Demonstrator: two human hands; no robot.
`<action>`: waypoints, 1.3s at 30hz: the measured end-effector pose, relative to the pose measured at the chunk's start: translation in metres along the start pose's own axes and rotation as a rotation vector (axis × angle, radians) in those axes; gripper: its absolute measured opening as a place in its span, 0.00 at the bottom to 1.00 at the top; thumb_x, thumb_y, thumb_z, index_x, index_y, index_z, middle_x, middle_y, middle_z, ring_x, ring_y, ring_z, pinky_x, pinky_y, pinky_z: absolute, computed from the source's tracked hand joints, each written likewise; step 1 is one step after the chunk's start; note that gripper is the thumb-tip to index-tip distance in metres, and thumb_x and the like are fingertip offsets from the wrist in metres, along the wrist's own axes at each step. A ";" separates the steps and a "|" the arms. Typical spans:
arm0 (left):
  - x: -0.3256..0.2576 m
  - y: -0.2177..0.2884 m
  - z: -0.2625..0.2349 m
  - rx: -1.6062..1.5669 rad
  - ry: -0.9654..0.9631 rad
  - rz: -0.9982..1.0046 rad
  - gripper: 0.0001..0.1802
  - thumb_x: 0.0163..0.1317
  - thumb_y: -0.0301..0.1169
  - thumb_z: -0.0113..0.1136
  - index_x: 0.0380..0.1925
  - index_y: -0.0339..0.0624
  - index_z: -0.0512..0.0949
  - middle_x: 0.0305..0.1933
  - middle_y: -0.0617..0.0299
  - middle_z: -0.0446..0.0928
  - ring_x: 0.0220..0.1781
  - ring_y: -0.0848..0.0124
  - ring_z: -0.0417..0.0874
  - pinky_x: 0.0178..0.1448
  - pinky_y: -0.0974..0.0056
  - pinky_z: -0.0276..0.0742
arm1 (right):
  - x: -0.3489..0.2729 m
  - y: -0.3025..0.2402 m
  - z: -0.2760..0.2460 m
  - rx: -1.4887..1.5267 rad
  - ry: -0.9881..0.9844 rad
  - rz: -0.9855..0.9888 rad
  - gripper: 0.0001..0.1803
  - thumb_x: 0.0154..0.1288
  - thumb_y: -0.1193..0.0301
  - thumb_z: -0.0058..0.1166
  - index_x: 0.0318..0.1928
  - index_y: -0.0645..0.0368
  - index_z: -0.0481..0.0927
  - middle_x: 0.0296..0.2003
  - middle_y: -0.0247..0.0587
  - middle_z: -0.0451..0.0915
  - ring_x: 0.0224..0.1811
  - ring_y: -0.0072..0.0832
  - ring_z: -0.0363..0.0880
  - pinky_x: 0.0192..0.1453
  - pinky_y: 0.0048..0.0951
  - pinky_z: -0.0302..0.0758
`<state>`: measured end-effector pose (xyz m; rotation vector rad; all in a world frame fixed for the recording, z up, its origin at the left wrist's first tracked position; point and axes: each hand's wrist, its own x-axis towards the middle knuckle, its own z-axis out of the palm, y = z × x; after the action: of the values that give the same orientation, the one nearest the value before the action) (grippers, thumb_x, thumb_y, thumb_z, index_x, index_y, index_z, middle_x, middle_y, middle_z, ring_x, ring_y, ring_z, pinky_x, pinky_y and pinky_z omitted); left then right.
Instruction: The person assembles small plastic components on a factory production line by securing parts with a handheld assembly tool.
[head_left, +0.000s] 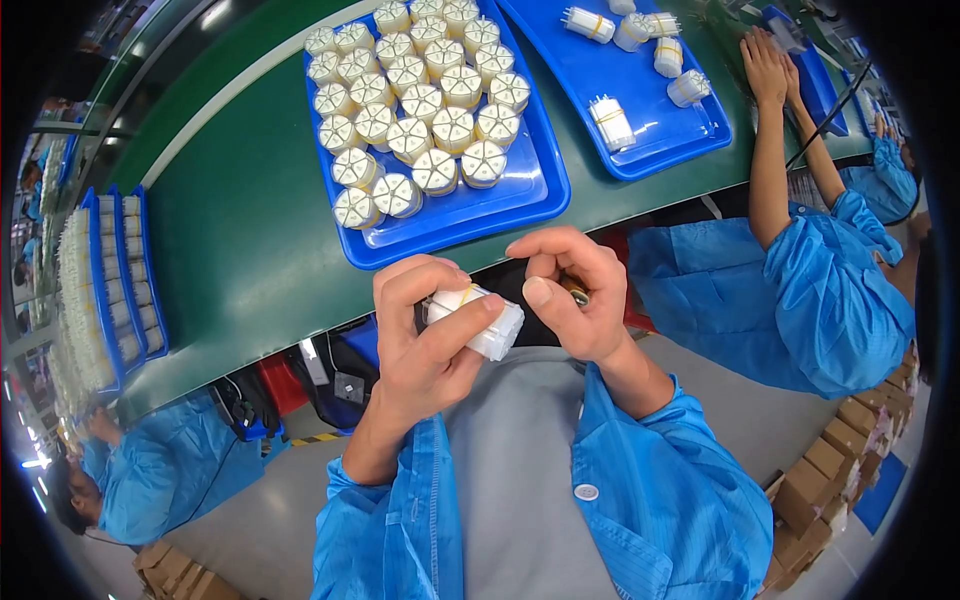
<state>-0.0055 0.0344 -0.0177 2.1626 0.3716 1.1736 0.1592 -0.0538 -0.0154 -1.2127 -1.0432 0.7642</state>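
My left hand [425, 335] is wrapped around a bundle of white plastic pieces [492, 327] with a thin yellow band about it. The bundle is held tilted in front of my body, just off the table's near edge. Close on its right is my right hand [580, 290], its fingers curled and the index finger and thumb a little apart. A small round brownish-gold thing [575, 291] shows in its palm, mostly hidden by the fingers. Beyond my hands, a blue tray [480, 215] carries rows of similar round white bundles [408, 140] standing on end.
A second blue tray [670, 145] at the right has several bundles lying loosely. Blue trays [135, 290] stand on edge at the left of the green table [230, 250]. Co-workers in blue sit at both sides; one's hands [768, 70] rest on the table. Cardboard boxes [825, 450] line the floor.
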 end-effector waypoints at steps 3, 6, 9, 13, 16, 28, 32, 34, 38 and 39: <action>-0.001 0.001 -0.001 0.040 0.005 -0.025 0.30 0.33 0.18 0.69 0.44 0.49 0.82 0.44 0.58 0.71 0.45 0.60 0.73 0.46 0.60 0.69 | 0.001 0.001 -0.001 -0.025 -0.004 -0.025 0.13 0.60 0.75 0.59 0.45 0.66 0.78 0.18 0.27 0.70 0.20 0.10 0.65 0.24 0.16 0.60; -0.001 0.004 -0.002 0.066 0.003 -0.115 0.31 0.32 0.17 0.68 0.44 0.48 0.81 0.43 0.58 0.72 0.44 0.61 0.73 0.43 0.61 0.69 | 0.001 0.002 0.000 -0.021 0.002 -0.020 0.12 0.60 0.75 0.59 0.44 0.65 0.78 0.18 0.27 0.70 0.20 0.10 0.64 0.24 0.17 0.60; -0.001 0.007 -0.005 0.058 -0.041 -0.225 0.29 0.38 0.16 0.67 0.46 0.44 0.77 0.45 0.56 0.70 0.44 0.65 0.74 0.47 0.64 0.73 | 0.000 0.002 0.000 -0.012 0.010 -0.001 0.11 0.61 0.75 0.59 0.44 0.65 0.79 0.18 0.27 0.69 0.20 0.11 0.63 0.24 0.17 0.60; -0.004 0.008 -0.002 -0.050 0.000 -0.328 0.28 0.41 0.16 0.66 0.48 0.39 0.75 0.45 0.56 0.69 0.45 0.68 0.74 0.47 0.66 0.73 | 0.000 0.002 0.000 -0.025 0.019 -0.012 0.10 0.62 0.75 0.58 0.43 0.65 0.79 0.18 0.27 0.68 0.20 0.11 0.63 0.25 0.17 0.60; -0.006 0.009 -0.002 -0.291 0.039 -0.506 0.27 0.46 0.20 0.65 0.50 0.35 0.73 0.46 0.57 0.71 0.46 0.72 0.74 0.48 0.67 0.73 | -0.001 0.000 0.000 -0.037 0.028 -0.010 0.09 0.62 0.75 0.58 0.42 0.65 0.79 0.18 0.27 0.68 0.21 0.11 0.63 0.25 0.18 0.60; -0.012 0.015 -0.009 -0.814 0.001 -0.983 0.22 0.58 0.29 0.64 0.51 0.33 0.71 0.37 0.59 0.78 0.35 0.77 0.79 0.38 0.71 0.76 | -0.004 0.002 0.001 -0.059 0.036 -0.009 0.08 0.63 0.74 0.58 0.40 0.66 0.80 0.19 0.27 0.69 0.21 0.12 0.63 0.25 0.18 0.61; -0.010 0.016 -0.008 -0.883 0.028 -1.011 0.21 0.59 0.29 0.64 0.50 0.32 0.71 0.36 0.58 0.78 0.32 0.75 0.79 0.34 0.71 0.77 | -0.005 0.001 0.001 -0.055 0.057 -0.022 0.08 0.63 0.74 0.58 0.39 0.66 0.80 0.19 0.27 0.69 0.21 0.12 0.64 0.25 0.18 0.62; -0.009 0.014 -0.006 -0.897 0.024 -1.024 0.21 0.59 0.28 0.64 0.50 0.33 0.71 0.36 0.58 0.79 0.34 0.74 0.80 0.37 0.69 0.78 | -0.004 0.001 0.001 -0.066 0.052 -0.020 0.08 0.63 0.74 0.58 0.39 0.66 0.80 0.18 0.27 0.69 0.21 0.12 0.64 0.25 0.18 0.61; -0.003 0.005 0.000 -0.373 0.030 -0.796 0.23 0.54 0.24 0.68 0.50 0.36 0.73 0.40 0.55 0.80 0.39 0.68 0.82 0.42 0.65 0.78 | -0.004 0.004 -0.001 -0.101 0.061 0.008 0.07 0.63 0.74 0.58 0.39 0.65 0.80 0.18 0.26 0.69 0.21 0.11 0.64 0.25 0.18 0.61; 0.000 0.001 -0.002 -0.088 -0.058 -0.687 0.23 0.52 0.23 0.69 0.49 0.37 0.74 0.42 0.54 0.80 0.42 0.67 0.82 0.44 0.65 0.78 | -0.004 0.005 -0.003 -0.102 0.061 0.006 0.07 0.63 0.74 0.58 0.39 0.65 0.80 0.18 0.26 0.69 0.21 0.11 0.64 0.25 0.18 0.61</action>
<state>-0.0068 0.0347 -0.0162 1.7607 0.9268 0.7152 0.1604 -0.0574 -0.0217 -1.3189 -1.0386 0.6818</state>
